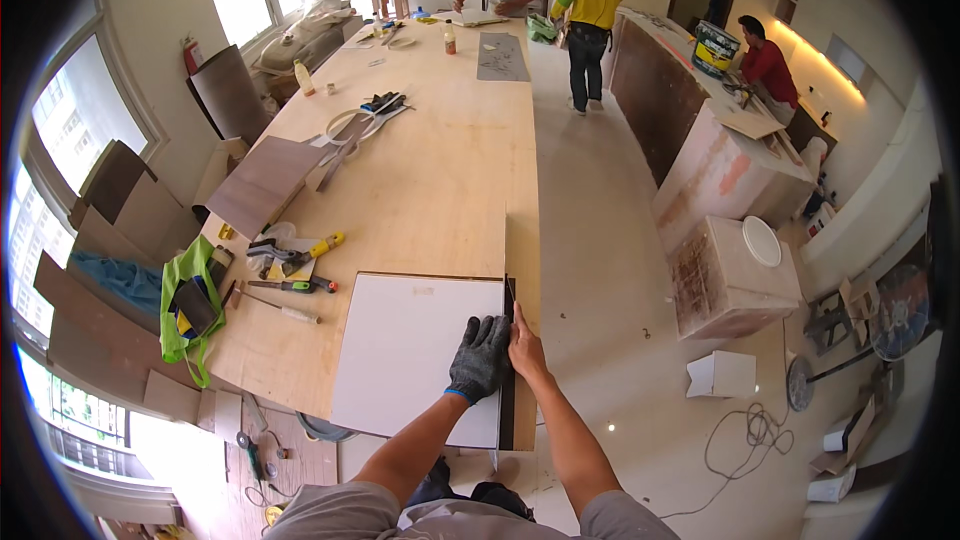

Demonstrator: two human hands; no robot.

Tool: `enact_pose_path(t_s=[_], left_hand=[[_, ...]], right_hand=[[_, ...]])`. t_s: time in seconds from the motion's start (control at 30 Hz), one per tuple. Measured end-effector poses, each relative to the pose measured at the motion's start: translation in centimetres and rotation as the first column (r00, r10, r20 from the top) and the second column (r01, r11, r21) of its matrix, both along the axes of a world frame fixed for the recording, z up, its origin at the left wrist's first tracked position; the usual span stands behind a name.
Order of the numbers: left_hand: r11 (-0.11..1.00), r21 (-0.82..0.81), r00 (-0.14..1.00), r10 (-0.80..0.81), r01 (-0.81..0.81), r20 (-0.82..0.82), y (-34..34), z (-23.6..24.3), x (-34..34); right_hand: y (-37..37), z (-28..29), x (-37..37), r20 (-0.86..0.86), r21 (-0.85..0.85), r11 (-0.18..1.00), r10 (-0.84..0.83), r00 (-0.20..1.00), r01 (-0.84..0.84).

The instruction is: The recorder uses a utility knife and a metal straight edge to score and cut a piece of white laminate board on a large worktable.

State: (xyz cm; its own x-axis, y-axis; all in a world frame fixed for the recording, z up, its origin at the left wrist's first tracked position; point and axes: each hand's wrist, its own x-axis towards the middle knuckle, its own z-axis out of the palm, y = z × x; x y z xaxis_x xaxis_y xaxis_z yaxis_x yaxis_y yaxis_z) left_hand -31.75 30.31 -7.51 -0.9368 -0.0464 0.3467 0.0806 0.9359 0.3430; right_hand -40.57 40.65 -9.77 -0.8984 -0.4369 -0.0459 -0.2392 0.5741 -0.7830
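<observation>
A white square panel (400, 340) lies at the near end of the long plywood worktable (430, 160). My left hand (478, 360), in a dark grey glove with a blue cuff, rests flat on the panel near its right edge, fingers stretched out. My bare right hand (525, 345) is closed against a thin dark edge strip (510, 410) along that side, just right of the glove; its fingertips are partly hidden. Left of the panel lie a green-handled tool (298, 286), a white-handled tool (295, 314) and a yellow-handled tool (325, 246).
A green bag (188, 310) hangs at the table's left edge beside brown sheets (255, 180). Farther along are bottles and tape rolls. Three co-workers (590, 10) are at the back. At right stand a pale block (730, 290), a counter (640, 90), a fan (890, 310) and a cable (750, 445).
</observation>
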Motion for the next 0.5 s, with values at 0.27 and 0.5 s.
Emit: enact_pose_path(t_s=[0.27, 0.5], left_hand=[[1.000, -0.014, 1.000, 0.006, -0.006, 0.022, 0.1, -0.3, -0.4], [1.000, 0.002, 0.999, 0.015, -0.015, 0.052, 0.0, 0.0, -0.7]], right_hand=[[0.0, 0.0, -0.2, 0.017, -0.007, 1.000, -0.007, 1.000, 0.007], [-0.5, -1.2, -1.1, -0.029, -0.130, 0.991, -0.044, 0.999, 0.040]])
